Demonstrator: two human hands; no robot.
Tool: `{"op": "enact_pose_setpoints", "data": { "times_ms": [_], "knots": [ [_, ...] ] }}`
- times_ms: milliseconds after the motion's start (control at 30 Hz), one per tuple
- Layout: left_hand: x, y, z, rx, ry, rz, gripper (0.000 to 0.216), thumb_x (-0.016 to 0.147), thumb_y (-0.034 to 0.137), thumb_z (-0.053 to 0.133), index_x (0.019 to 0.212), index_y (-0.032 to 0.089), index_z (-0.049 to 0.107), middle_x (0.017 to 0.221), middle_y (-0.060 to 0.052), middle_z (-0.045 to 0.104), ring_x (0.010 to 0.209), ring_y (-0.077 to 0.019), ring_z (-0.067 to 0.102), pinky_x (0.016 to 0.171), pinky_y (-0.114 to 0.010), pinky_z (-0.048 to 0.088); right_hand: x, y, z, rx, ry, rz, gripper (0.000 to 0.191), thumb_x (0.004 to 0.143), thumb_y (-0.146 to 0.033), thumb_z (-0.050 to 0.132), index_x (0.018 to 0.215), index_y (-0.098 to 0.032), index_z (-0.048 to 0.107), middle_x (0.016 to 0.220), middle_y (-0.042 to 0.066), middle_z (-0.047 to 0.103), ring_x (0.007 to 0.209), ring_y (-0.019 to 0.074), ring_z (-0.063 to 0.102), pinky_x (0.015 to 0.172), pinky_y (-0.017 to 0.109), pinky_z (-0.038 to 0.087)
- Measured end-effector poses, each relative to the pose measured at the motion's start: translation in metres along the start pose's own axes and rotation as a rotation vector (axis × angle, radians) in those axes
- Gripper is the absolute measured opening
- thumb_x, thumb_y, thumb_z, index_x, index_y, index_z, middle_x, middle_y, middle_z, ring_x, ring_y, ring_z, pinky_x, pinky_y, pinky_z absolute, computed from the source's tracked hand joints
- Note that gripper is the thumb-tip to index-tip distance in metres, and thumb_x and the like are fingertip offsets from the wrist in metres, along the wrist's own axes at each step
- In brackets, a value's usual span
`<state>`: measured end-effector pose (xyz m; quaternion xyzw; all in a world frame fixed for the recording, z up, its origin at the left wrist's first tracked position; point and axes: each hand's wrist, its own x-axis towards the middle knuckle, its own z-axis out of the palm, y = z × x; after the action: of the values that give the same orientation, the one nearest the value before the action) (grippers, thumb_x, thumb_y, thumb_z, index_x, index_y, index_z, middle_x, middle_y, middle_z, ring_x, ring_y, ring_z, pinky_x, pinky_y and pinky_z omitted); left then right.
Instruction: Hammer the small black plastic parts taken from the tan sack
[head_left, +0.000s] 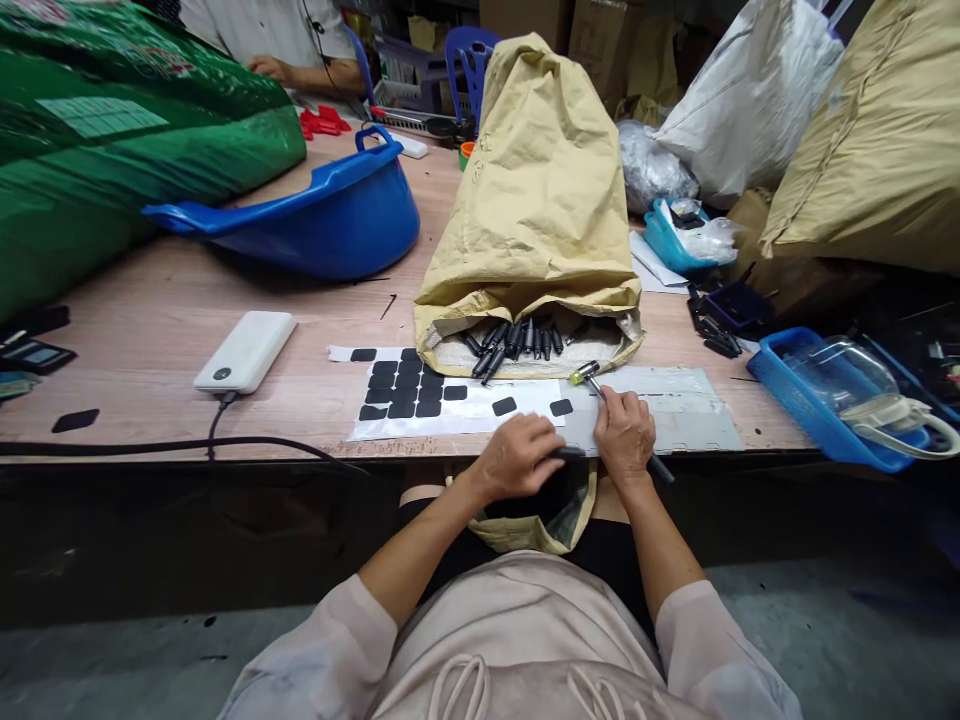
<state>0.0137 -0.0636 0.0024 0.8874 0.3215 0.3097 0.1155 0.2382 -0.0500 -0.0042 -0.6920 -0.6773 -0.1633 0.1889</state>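
Note:
My left hand [521, 455] is closed, fingers pinched around a dark slender piece [568, 453] at the table's front edge. My right hand [625, 432] grips a small hammer [583, 373], its yellow-green and metal head pointing away from me and its black handle end [661, 469] sticking out below the fist. Both hands are over a grey board [675, 405] on the table edge. Beyond them, several black tapered cylindrical parts [525, 340] lie in the mouth of a tan sack [551, 210]. A white sheet with black rounded stickers [405, 385] lies left of the hands.
On the left are a white power bank [246, 352] with a cable, a blue basin [322, 220] and a green bag [135, 150]. At right stands a blue tray [825, 400] with clear plastic things. An open sack [525, 535] hangs at my lap. Another person's hand [271, 70] shows at the back.

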Motion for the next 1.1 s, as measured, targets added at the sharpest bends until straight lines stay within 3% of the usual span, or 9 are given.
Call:
{"op": "enact_pose_setpoints", "data": {
  "times_ms": [67,167,300,400,567,633,767,900,1100],
  "knots": [
    [-0.02,0.014,0.004,0.026,-0.077,0.07,0.016,0.096,0.031,0.066,0.104,0.018,0.071,0.1,-0.009,0.069,0.088,-0.0224,0.06,0.077,-0.038,0.044,0.0,0.0,0.0,-0.006,0.008,0.005,0.031,0.1,-0.023,0.055,0.127,-0.022,0.071,0.096,0.007,0.062,0.087,0.0222,0.046,0.073,0.035,0.028],
    [-0.043,0.026,0.008,0.043,-0.162,0.05,0.013,0.091,0.028,0.07,0.101,0.018,0.071,0.101,-0.009,0.069,0.095,-0.0244,0.062,0.08,-0.04,0.044,0.0,-0.001,0.001,0.004,0.021,0.006,0.032,0.099,-0.022,0.054,0.127,-0.022,0.071,0.096,0.008,0.062,0.087,0.0225,0.046,0.073,0.035,0.028],
    [-0.042,0.025,-0.001,-0.035,-0.181,0.017,0.019,0.091,0.034,0.07,0.106,0.021,0.073,0.105,-0.009,0.071,0.098,-0.0254,0.063,0.085,-0.042,0.044,-0.001,-0.001,0.001,0.023,0.026,-0.005,0.032,0.1,-0.021,0.052,0.126,-0.021,0.071,0.095,0.008,0.062,0.087,0.0231,0.046,0.073,0.036,0.029],
    [-0.008,0.008,-0.016,-0.011,-0.102,-0.095,0.02,0.099,0.034,0.059,0.105,0.023,0.075,0.099,-0.009,0.071,0.092,-0.0245,0.061,0.085,-0.042,0.043,-0.001,-0.003,0.001,0.037,0.007,0.004,0.032,0.101,-0.022,0.051,0.126,-0.021,0.071,0.095,0.009,0.061,0.088,0.0239,0.046,0.072,0.036,0.029],
    [0.084,-0.049,-0.036,0.112,0.078,-0.407,0.023,0.1,0.029,0.056,0.106,0.022,0.077,0.104,-0.011,0.068,0.102,-0.0294,0.056,0.09,-0.044,0.043,-0.001,-0.006,0.0,0.046,-0.017,0.027,0.032,0.101,-0.021,0.05,0.125,-0.021,0.071,0.096,0.009,0.06,0.09,0.0243,0.046,0.073,0.035,0.029],
    [0.117,-0.071,-0.036,0.147,0.03,-0.402,0.021,0.096,0.023,0.06,0.108,0.023,0.078,0.111,-0.012,0.069,0.109,-0.0314,0.054,0.094,-0.045,0.041,-0.001,-0.007,0.0,0.037,-0.008,0.026,0.031,0.101,-0.021,0.05,0.125,-0.021,0.071,0.095,0.009,0.06,0.089,0.0243,0.046,0.074,0.035,0.029],
    [0.158,-0.101,-0.027,0.159,-0.194,-0.286,0.032,0.082,0.009,0.063,0.103,0.026,0.08,0.113,-0.01,0.073,0.114,-0.0322,0.051,0.098,-0.046,0.038,-0.002,-0.009,0.0,0.031,0.016,0.018,0.031,0.102,-0.02,0.05,0.125,-0.021,0.071,0.095,0.008,0.061,0.089,0.0239,0.046,0.075,0.035,0.03],
    [0.176,-0.119,-0.016,0.166,-0.339,-0.221,0.027,0.071,0.013,0.069,0.091,0.026,0.082,0.101,-0.009,0.076,0.11,-0.0317,0.05,0.101,-0.047,0.035,-0.003,-0.009,0.002,0.044,0.001,0.032,0.032,0.101,-0.021,0.05,0.126,-0.021,0.07,0.096,0.009,0.061,0.089,0.0241,0.045,0.075,0.035,0.03],
    [0.187,-0.122,-0.013,0.207,-0.414,-0.166,0.018,0.066,0.015,0.071,0.079,0.024,0.079,0.091,-0.009,0.076,0.105,-0.0302,0.052,0.1,-0.045,0.034,-0.004,-0.011,0.002,0.037,-0.012,0.039,0.032,0.101,-0.021,0.05,0.127,-0.021,0.069,0.098,0.009,0.061,0.091,0.0247,0.046,0.076,0.035,0.031]
  ]
}}
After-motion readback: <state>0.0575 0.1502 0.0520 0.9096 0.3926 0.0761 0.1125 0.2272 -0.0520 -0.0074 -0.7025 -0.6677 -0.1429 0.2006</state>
